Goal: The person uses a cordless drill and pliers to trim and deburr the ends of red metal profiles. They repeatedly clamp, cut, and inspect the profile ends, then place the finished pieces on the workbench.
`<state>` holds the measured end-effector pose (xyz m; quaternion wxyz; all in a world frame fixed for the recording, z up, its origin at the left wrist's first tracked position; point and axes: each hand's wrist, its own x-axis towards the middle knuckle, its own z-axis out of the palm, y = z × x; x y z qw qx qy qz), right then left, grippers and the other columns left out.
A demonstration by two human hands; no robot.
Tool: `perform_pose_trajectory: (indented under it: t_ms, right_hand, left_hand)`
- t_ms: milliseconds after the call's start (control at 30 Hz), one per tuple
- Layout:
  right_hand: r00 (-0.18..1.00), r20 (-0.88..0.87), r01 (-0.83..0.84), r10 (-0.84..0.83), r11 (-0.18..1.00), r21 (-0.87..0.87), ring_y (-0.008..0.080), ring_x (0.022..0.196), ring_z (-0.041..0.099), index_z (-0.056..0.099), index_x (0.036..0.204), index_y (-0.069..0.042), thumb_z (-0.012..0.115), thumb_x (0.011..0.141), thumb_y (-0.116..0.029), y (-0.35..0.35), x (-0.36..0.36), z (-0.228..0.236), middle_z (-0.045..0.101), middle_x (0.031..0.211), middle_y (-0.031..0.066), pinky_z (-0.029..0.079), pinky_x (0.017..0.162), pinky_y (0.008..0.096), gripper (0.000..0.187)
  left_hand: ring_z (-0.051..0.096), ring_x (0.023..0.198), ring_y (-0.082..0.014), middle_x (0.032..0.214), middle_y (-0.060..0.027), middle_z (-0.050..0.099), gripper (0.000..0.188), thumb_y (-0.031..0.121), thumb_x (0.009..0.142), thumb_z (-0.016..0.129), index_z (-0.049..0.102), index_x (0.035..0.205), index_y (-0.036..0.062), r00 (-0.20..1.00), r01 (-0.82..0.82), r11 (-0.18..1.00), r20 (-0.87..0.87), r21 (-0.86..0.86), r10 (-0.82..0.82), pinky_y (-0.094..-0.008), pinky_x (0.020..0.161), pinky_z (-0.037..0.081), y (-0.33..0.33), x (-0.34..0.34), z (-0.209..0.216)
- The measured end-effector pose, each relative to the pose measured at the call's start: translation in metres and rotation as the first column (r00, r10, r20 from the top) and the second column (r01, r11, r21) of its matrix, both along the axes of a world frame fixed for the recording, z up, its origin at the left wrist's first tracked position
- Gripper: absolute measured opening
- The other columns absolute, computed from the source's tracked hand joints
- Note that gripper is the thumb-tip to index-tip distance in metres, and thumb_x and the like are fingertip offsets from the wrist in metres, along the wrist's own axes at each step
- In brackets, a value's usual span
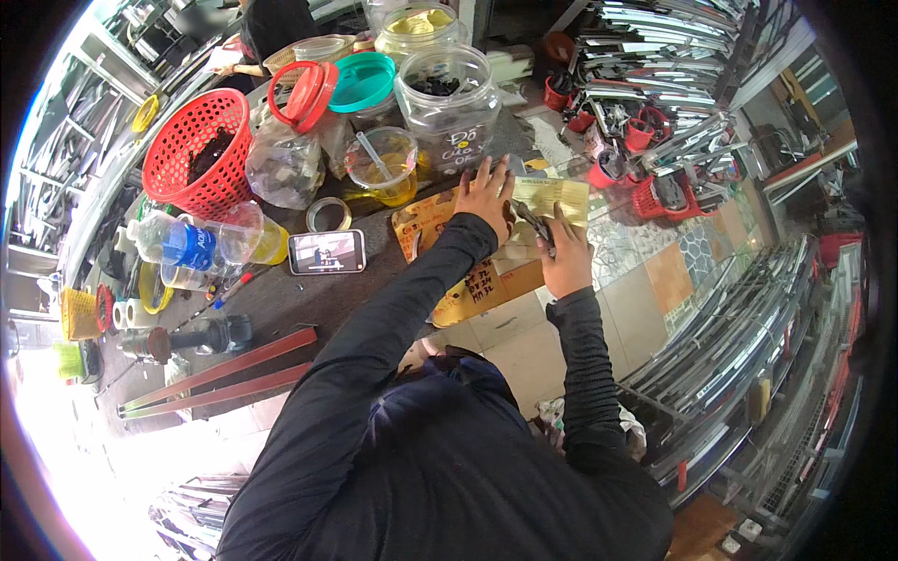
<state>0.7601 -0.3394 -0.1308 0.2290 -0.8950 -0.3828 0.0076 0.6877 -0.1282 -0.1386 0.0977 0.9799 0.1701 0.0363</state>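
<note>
My left hand [484, 200] lies with its fingers spread across the top edge of a yellow-brown cardboard sheet [477, 292] with handwriting on it. It is close to a pale yellow form pad [561, 194], which lies over the cardboard. My right hand [567, 259] is closed round a slim dark tool [536, 222], whose tip points toward my left thumb. The tool's exact kind is too small to make out, and my fingers cover part of it.
Left of the cardboard lie a phone [326, 253], a tape roll [328, 215] and a cup of yellow liquid [382, 168]. Beyond stand a red basket [198, 154] and clear jars [449, 103]. Metal strips [730, 327] fill racks at right. Another person [276, 28] works at the back left.
</note>
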Motion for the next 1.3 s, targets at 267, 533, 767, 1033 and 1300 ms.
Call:
perform_pose_trajectory:
  t_ms: [267,533,767,1033,1300]
  right_hand:
    - [0.987,0.13,-0.1,0.097,0.995,0.017,0.0384,0.134,0.061,0.069,0.144,-0.012,0.075,0.101,-0.019,0.001,0.011,0.007,0.075,0.133,0.0133,0.046,0.113,0.0568,0.043]
    - [0.977,0.033,-0.213,0.212,0.975,0.059,0.0446,0.148,0.054,0.063,0.146,-0.011,0.074,0.097,-0.011,0.01,0.019,0.009,0.067,0.15,0.015,0.049,0.12,0.0519,0.05]
    - [0.978,-0.08,-0.19,0.195,0.98,0.065,0.0479,0.143,0.055,0.066,0.143,-0.006,0.075,0.099,-0.013,0.01,0.019,0.01,0.067,0.147,0.0222,0.048,0.119,0.052,0.046]
    - [0.985,0.082,-0.15,0.149,0.989,0.01,0.0537,0.144,0.052,0.064,0.146,-0.006,0.074,0.102,-0.024,0.014,0.017,0.0,0.055,0.164,0.0247,0.043,0.12,0.0596,0.048]
    - [0.993,0.046,-0.107,0.111,0.99,-0.088,0.0401,0.143,0.053,0.064,0.145,-0.017,0.076,0.101,-0.028,0.018,0.02,0.013,0.07,0.15,0.0058,0.044,0.111,0.063,0.046]
  left_hand:
    - [-0.002,0.175,-0.0379,0.188,-0.0091,0.02,0.064,0.034,0.101,0.058,0.059,0.164,0.0201,0.979,0.156,0.984,-0.145,0.087,-0.142,-0.08,0.13,-0.01,-0.018,-0.021,0.0]
    - [0.009,0.174,-0.0421,0.185,-0.0211,0.025,0.075,0.028,0.097,0.059,0.05,0.17,0.0107,0.954,0.12,0.991,-0.283,0.054,-0.1,-0.0761,0.132,-0.009,-0.04,-0.03,0.015]
    - [0.007,0.174,-0.0326,0.188,-0.0164,0.011,0.102,0.031,0.094,0.065,0.015,0.179,0.0038,0.989,0.145,0.989,-0.014,-0.03,-0.145,-0.0474,0.141,0.008,0.011,-0.007,-0.002]
    - [0.034,0.162,-0.0435,0.187,-0.0179,0.015,0.104,0.03,0.086,0.07,0.025,0.176,0.0045,0.988,0.144,0.988,-0.055,-0.053,-0.147,-0.0531,0.136,0.028,0.02,0.011,0.001]
    - [0.03,0.164,-0.0403,0.188,-0.0057,0.015,0.111,0.036,0.085,0.078,0.024,0.18,0.0158,0.99,0.083,0.986,-0.105,-0.142,-0.099,-0.0545,0.137,0.027,0.028,0.018,0.008]
